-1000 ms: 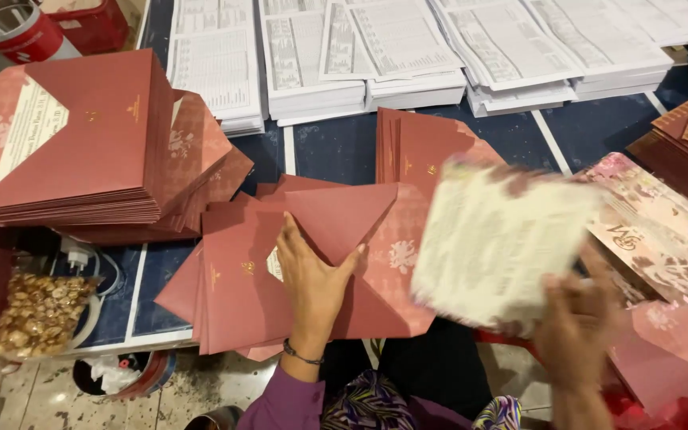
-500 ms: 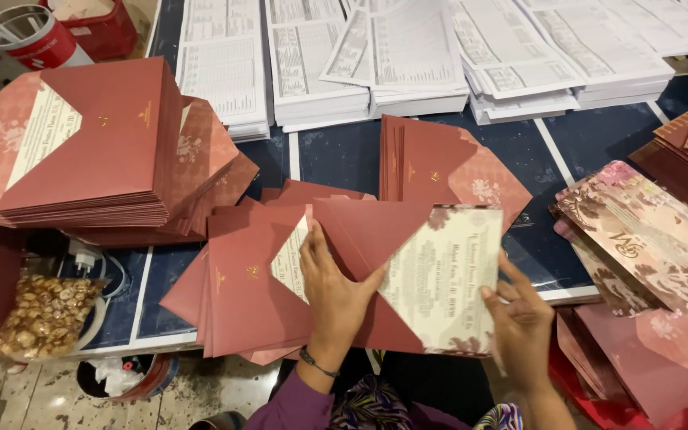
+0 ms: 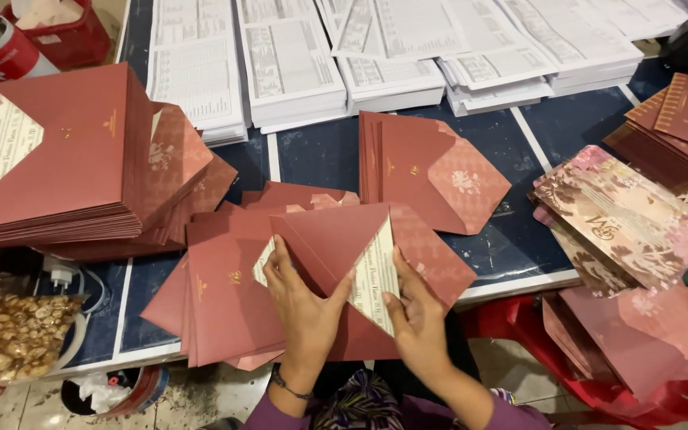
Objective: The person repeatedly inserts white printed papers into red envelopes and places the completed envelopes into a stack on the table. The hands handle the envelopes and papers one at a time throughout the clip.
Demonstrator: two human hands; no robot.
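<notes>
At the near edge of the blue table [image 3: 551,119], I find my left hand [image 3: 302,306] spread flat on a maroon envelope [image 3: 336,239], thumb and fingers pressing its open flap down; nothing is clenched. My right hand [image 3: 417,318] pinches the lower edge of a pale printed card [image 3: 376,275], which sits part-way inside that envelope, one corner and a strip showing. The envelope lies on top of a loose fan of like envelopes [image 3: 216,306], just in front of me.

Judgement on handling: card and envelope are light, thin paper stock, stiff enough to slide but easily creased at corners; the envelope's smooth face may slip on the pile beneath. Best hold on the card is along its free edge, fingers flat, while the other palm steadies the envelope near its mouth.

Left of the envelope stands a tall stack of filled envelopes [image 3: 57,159]; beyond it, rows of white printed sheets [image 3: 288,64]; right of it, floral cards [image 3: 623,215]. A bag of snacks [image 3: 17,334] lies at far left
</notes>
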